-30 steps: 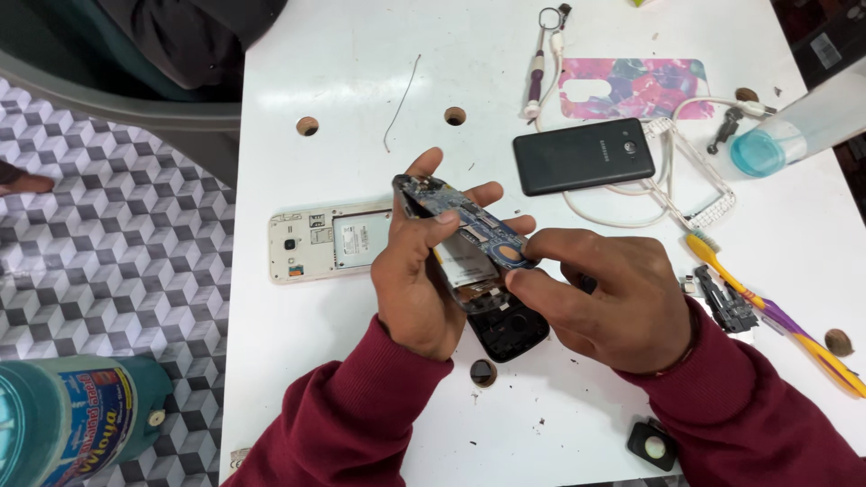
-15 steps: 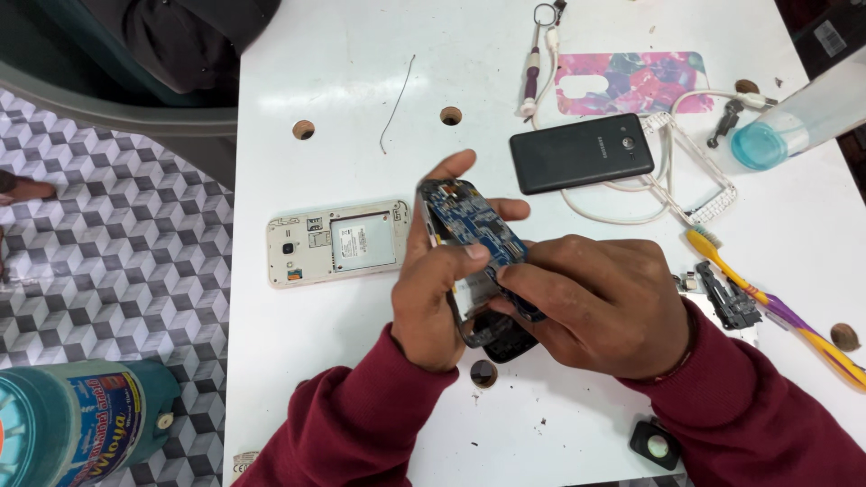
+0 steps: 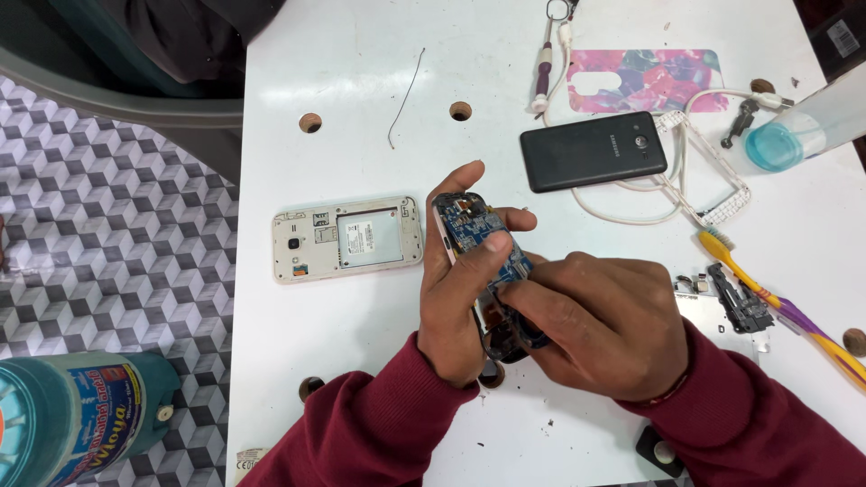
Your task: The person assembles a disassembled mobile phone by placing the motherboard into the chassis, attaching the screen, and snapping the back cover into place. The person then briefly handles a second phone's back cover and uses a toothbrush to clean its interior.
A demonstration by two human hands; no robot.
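Opened phone [image 3: 474, 236], blue circuit board exposed: gripped from the side by the curled left hand [image 3: 456, 302]. The right hand [image 3: 600, 325] closes its fingers over the phone's lower end. Detached white back frame [image 3: 347, 239] lies flat just left of the phone.

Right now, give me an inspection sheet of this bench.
Surface: white table with round holes, dark specks near the front edge.
Job's things: opened phone with blue circuit board; pale phone frame lies left of it.
Clutter: black phone back, patterned case, toothbrush, clear bottle, small screwdriver.
Grippers: left hand grips the board; right hand has fingers at its lower end.
Cables: white cord looped by the black back; thin wire.
Surroundings: patterned floor, teal can.
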